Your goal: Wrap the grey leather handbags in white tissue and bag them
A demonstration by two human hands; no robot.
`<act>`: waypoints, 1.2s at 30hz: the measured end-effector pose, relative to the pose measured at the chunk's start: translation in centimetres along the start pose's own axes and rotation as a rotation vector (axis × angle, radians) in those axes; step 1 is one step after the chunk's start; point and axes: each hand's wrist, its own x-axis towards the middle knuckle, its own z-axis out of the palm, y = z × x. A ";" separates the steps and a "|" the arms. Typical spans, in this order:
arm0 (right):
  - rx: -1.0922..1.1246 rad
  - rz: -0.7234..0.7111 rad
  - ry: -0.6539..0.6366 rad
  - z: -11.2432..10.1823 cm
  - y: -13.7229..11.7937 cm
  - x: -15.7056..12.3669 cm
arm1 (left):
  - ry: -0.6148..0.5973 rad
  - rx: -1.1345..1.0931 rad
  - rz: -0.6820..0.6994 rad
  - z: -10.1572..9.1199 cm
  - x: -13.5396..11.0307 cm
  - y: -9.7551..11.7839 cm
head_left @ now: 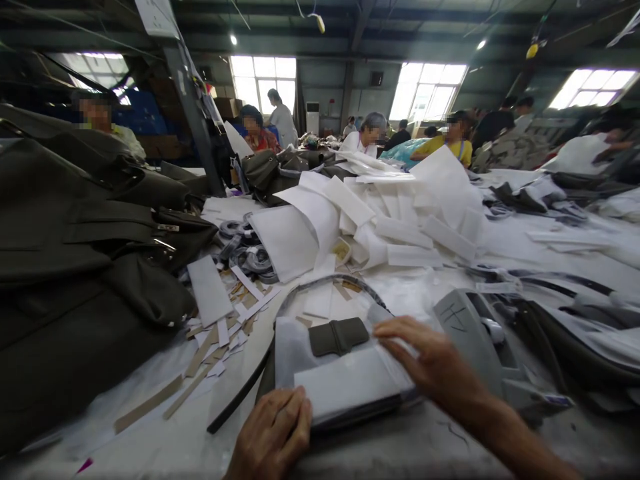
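Note:
A dark handbag (pixel 267 380) lies flat on the table before me, largely covered by thin translucent white wrapping sheet (pixel 291 347). Its handle (pixel 325 279) arches away from me, and a dark olive tab (pixel 339 336) shows on top. Over the near part rests a white rectangular card (pixel 347 381). My left hand (pixel 275 427) is closed at the card's near left corner, thumb and fingers pinching the edge there. At the right side, my right hand (pixel 430 353) has its fingers together with the thumb below, gripping the wrapping; the fingertips partly hide what they hold.
Olive leather bags (pixel 75 267) are heaped at left. Card scraps (pixel 210 347) litter the table beside wrapped strap coils (pixel 250 250). White sheets (pixel 380 213) pile up beyond. A grey tape dispenser (pixel 465 340) and another dark bag (pixel 560 340) stand at right. Several people work farther back.

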 end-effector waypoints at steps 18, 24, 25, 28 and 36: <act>-0.081 0.681 0.130 -3.3 13.8 1.3 | 0.036 -0.100 0.010 1.4 -0.7 -0.9; 0.572 0.791 0.306 -6.0 9.5 0.6 | -0.017 -0.139 -0.027 0.7 -0.3 -0.7; 0.657 0.807 0.285 -6.1 8.1 0.3 | -0.022 -0.143 -0.037 0.6 -0.3 -0.6; 0.892 0.876 0.151 -5.3 3.4 -1.2 | -0.056 -0.161 -0.067 0.3 -0.1 -0.3; 1.304 0.850 -0.197 1.4 -7.2 0.6 | -0.148 -0.233 -0.124 -0.1 0.0 0.1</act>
